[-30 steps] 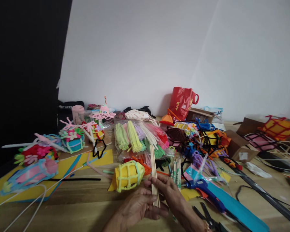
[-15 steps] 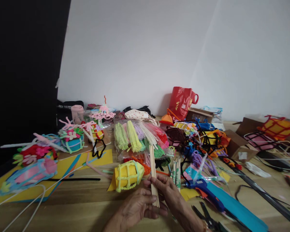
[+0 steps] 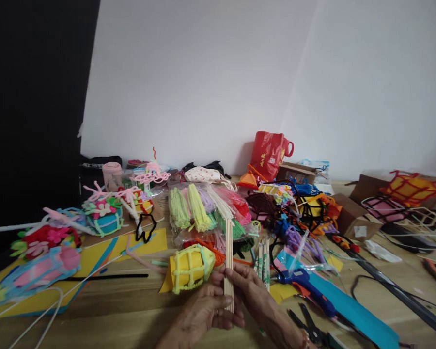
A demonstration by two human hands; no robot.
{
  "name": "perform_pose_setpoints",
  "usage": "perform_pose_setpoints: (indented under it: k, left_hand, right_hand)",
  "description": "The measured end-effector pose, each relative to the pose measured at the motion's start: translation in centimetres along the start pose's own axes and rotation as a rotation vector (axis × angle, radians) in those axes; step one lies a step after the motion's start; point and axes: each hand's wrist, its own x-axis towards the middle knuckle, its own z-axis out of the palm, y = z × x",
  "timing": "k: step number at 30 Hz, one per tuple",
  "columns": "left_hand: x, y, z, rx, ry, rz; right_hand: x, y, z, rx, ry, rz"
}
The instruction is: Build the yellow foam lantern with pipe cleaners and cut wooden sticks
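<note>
A bundle of thin wooden sticks (image 3: 228,257) stands nearly upright between my hands. My left hand (image 3: 203,310) grips its lower part, and the fingers of my right hand (image 3: 247,286) press against it from the other side. Just left of the sticks, a yellow lantern (image 3: 189,269) wrapped in a pale green pipe-cleaner frame rests on the wooden table (image 3: 109,295). It sits close to my left hand's fingers. A ring shows faintly on one finger of my left hand.
Plastic bags of pipe cleaners (image 3: 199,213) lie behind my hands. A blue glue gun (image 3: 305,286), black-handled scissors (image 3: 308,325) and a teal foam sheet (image 3: 352,310) lie to the right. Pipe-cleaner crafts crowd the left, with cardboard boxes (image 3: 352,218) at the back right.
The stick bundle has tilted more upright, its lower end moving left. The whole scene has shifted slightly left in view.
</note>
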Motion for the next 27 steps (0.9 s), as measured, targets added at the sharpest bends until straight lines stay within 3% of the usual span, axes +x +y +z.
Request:
perform_pose_setpoints:
  k: [11,27]
  left_hand:
    - [0.0,0.0,-0.6,0.103,-0.005,0.009]
    - [-0.4,0.5,-0.5,0.072,0.005,-0.011]
  right_hand:
    - [0.2,0.0,-0.7,0.026,-0.069,0.033]
    - [0.9,0.5,-1.6,0.085,-0.139,0.025]
